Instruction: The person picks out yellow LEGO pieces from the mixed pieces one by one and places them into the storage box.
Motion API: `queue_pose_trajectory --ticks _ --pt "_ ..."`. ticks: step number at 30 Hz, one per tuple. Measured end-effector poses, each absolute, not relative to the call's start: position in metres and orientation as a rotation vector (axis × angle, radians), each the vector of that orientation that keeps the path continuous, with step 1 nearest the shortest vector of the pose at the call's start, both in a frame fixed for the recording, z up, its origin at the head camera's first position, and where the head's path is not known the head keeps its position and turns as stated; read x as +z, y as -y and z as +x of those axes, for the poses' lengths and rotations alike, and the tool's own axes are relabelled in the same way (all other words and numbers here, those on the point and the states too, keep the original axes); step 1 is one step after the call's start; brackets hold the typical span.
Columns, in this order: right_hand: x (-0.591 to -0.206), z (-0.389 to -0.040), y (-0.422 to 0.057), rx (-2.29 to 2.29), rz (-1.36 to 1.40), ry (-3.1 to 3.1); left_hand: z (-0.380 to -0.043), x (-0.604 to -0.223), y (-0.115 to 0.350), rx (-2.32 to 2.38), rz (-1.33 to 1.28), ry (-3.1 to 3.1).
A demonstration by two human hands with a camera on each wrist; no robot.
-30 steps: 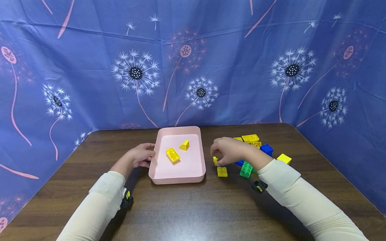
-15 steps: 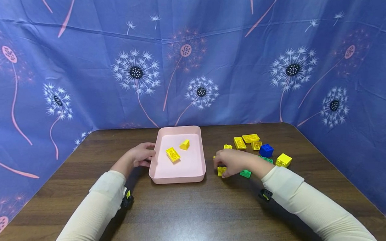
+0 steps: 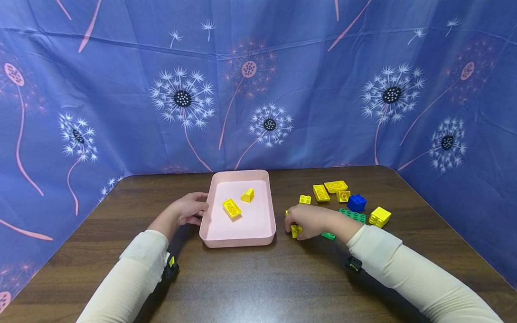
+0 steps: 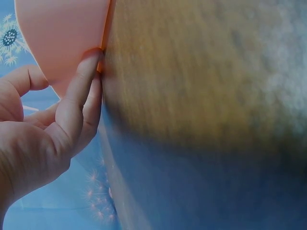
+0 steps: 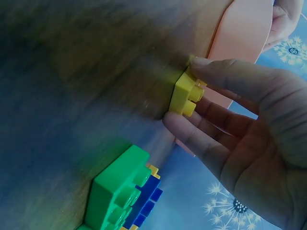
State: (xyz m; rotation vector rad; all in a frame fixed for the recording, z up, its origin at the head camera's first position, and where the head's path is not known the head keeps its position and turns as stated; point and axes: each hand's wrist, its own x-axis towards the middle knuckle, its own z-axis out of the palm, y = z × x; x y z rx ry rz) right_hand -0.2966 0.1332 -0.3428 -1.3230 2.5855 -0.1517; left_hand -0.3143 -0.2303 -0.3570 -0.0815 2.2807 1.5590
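Note:
A pink tray [image 3: 260,230] sits on the table with two yellow toy bricks [image 3: 231,208] in it. At its left wall is my left hand [image 3: 186,208]; in the left wrist view the fingers lie against the tray's side [image 4: 67,28] and the thumb touches its edge. To the right of the tray, my right hand [image 3: 309,221] pinches a small yellow toy brick [image 5: 181,96] between thumb and finger, its studs facing the palm. That brick is still down at the table surface. Another yellow brick is mostly hidden behind this hand in the head view.
Several yellow bricks [image 3: 321,192] lie behind the right hand. Near them are a blue brick [image 3: 357,202], a green brick [image 3: 353,215] and a taller yellow brick [image 3: 380,216]. Another green brick [image 3: 328,235] shows under the right wrist. A blue patterned cloth [image 3: 320,111] hangs behind the table.
My right hand has shifted slightly right and toward the front, from one yellow brick to the small yellow brick it now pinches. The left hand and tray have stayed put.

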Motion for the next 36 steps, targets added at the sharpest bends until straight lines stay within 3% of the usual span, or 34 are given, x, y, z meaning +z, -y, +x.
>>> queue_pose_trajectory --ticks 23,36 --pt "-0.326 -0.291 -0.133 -0.186 -1.302 -2.639 -0.313 -0.354 0.228 1.550 -0.087 -2.282" --pt "-0.303 -0.293 -0.130 -0.203 -1.471 -2.646 -0.313 -0.355 0.230 1.576 -0.072 -2.269"
